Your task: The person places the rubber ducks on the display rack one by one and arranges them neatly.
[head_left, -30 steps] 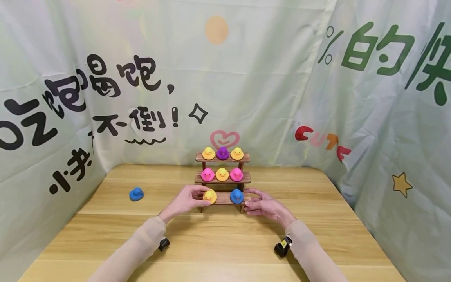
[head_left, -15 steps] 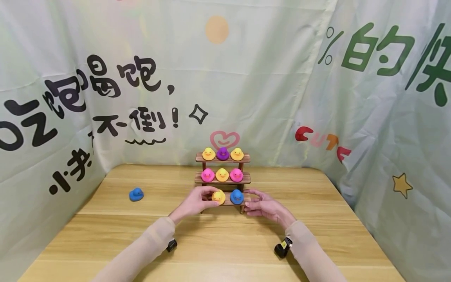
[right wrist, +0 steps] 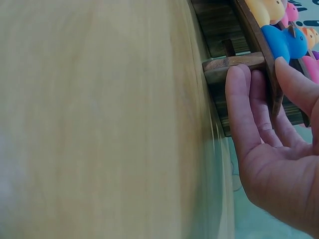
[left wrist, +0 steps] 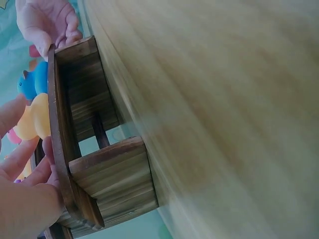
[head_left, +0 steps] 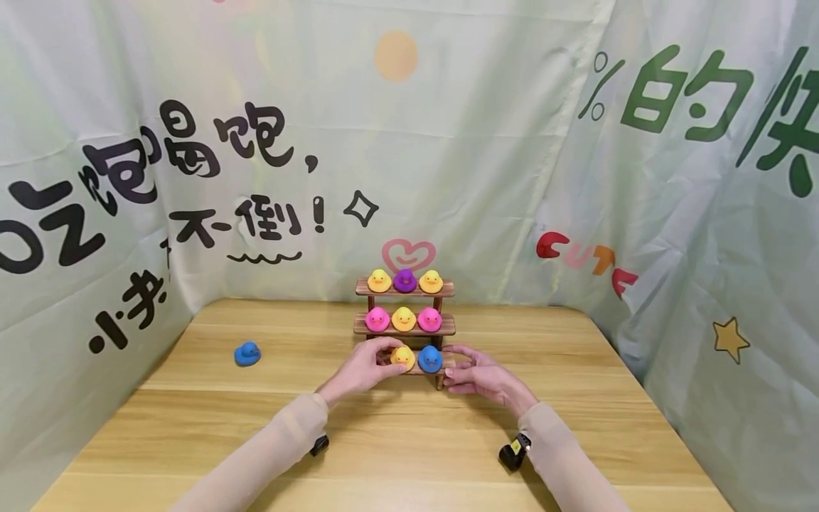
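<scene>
A small three-tier wooden shelf (head_left: 448, 326) stands on the table with rubber ducks on every tier. My left hand (head_left: 363, 368) pinches a yellow rubber duck (head_left: 403, 358) between thumb and fingers at the middle of the lowest tier. Right beside it sits a blue rubber duck (head_left: 430, 360). At the right end of that tier, my right hand (head_left: 481, 377) grips the board, thumb at the top edge near the blue duck and fingers curled below by the shelf leg (right wrist: 234, 61). The left end of the lowest tier is hidden by my left hand in the head view.
Another blue duck (head_left: 247, 353) lies on the wooden table (head_left: 409, 441) to the left. A purple duck (head_left: 405, 281) is between two yellow ones on the top tier; a yellow duck (head_left: 404, 319) is between two pink ones on the middle tier. Printed curtains (head_left: 473, 178) surround the table.
My left hand has slid the yellow duck rightward along the lowest tier, from its left end to beside the blue duck. My right hand has stayed at the shelf's right end.
</scene>
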The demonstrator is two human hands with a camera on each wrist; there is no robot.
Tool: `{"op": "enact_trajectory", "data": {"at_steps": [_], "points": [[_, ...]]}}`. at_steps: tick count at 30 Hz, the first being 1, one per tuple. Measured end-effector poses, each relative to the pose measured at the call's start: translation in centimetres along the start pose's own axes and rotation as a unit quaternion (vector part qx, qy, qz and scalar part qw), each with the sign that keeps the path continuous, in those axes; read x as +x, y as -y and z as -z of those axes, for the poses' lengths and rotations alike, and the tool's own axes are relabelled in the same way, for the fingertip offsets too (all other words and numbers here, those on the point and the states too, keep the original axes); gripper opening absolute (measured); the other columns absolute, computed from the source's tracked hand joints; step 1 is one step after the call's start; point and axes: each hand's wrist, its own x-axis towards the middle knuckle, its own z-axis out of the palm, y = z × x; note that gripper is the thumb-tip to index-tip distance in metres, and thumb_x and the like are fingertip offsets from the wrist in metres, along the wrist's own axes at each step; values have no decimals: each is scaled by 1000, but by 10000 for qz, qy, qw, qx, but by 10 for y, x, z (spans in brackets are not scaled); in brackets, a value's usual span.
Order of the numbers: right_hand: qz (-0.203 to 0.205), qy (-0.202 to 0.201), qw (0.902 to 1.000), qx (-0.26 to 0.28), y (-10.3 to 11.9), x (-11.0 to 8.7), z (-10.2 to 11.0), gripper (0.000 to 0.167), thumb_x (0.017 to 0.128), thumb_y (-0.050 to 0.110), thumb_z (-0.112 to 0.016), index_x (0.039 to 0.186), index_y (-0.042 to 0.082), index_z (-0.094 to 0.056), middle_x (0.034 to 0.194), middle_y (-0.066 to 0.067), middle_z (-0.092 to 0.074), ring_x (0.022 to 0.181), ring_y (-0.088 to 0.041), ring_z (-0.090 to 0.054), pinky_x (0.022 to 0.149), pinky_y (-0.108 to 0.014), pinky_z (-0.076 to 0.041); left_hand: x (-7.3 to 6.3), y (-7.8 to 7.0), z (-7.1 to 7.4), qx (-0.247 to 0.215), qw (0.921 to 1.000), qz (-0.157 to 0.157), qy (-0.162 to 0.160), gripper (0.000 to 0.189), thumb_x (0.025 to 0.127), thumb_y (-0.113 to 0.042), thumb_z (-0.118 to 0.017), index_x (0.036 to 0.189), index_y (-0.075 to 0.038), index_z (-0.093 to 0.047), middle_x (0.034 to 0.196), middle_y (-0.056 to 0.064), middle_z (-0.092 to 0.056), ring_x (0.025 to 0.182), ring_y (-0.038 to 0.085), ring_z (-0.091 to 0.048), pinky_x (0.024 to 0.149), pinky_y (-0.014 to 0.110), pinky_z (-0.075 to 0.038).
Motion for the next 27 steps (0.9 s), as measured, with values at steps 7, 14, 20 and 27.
{"op": "enact_trajectory", "data": {"at_steps": [7, 14, 20, 27], "points": [[14, 7, 10000, -37, 0, 1, 1, 66, 95, 0, -59, 152, 6, -25, 110, -11, -65, 92, -19, -69, 88, -40, -57, 2, 1, 0, 123, 9998, 122, 26, 34, 86, -32, -76, 117, -20, -67, 107, -4, -67, 92, 13, -60, 77, 27, -51], [-6, -19, 10000, -10, -1, 0, -2, 65, 96, 0, -58, 152, 6, -25, 110, -12, -64, 93, -20, -68, 88, -40, -57, 0, 4, -2, 160, 9998, 98, 18, 38, 86, -36, -76, 118, -18, -66, 109, -3, -67, 94, 12, -59, 78, 28, -51], [-34, 37, 10000, 11, -1, 0, -2, 67, 96, 0, -58, 153, 5, -23, 112, -13, -64, 93, -20, -68, 89, -40, -57, -1, 3, -1, -22, 10000, 46, 85, 42, 82, -29, -80, 118, -14, -63, 107, 0, -67, 86, 12, -61, 75, 25, -53], [7, 54, 10000, -51, 0, 1, 0, 68, 96, 1, -58, 153, 4, -22, 115, -14, -63, 94, -20, -67, 90, -41, -56, -4, 4, 5, -425, 9985, 304, 180, 50, 80, -15, -82, 124, -13, -57, 118, 5, -64, 97, 15, -64, 84, 28, -55]]}}
